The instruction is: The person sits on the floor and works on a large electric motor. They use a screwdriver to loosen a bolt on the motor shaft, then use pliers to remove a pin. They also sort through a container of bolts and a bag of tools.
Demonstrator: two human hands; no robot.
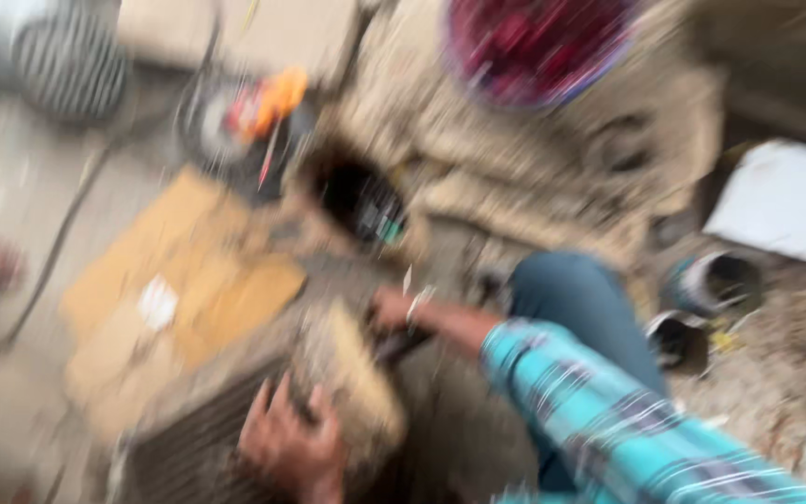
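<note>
— Teal plaid sleeve (599, 411) is reaching in from the right, and the right hand (392, 310) at its end is pressing against the far side of a tan block (356, 383). Blur is hiding the fingers, so I cannot tell how far that hand is closing or whether it is gripping anything.

— And the left hand (291, 443)?

— It is lying below the right one, fingers spreading flat, palm down, holding nothing. It is resting on a dark ribbed grille (193, 448), touching the near edge of the block.

— So the block is sitting between the two hands?

— Yes, just right of the left hand and just under the right.

— What is lying around them?

— Cardboard (198, 280) is lying flat to the left of both hands. Beyond the right hand a dark hole (356, 201) is gaping in a dusty housing (515, 177). Farther up-left an orange-topped round thing (254, 117) is showing, too smeared to make out. Right of the sleeve two metal cans (715, 285) are standing near each other.
</note>
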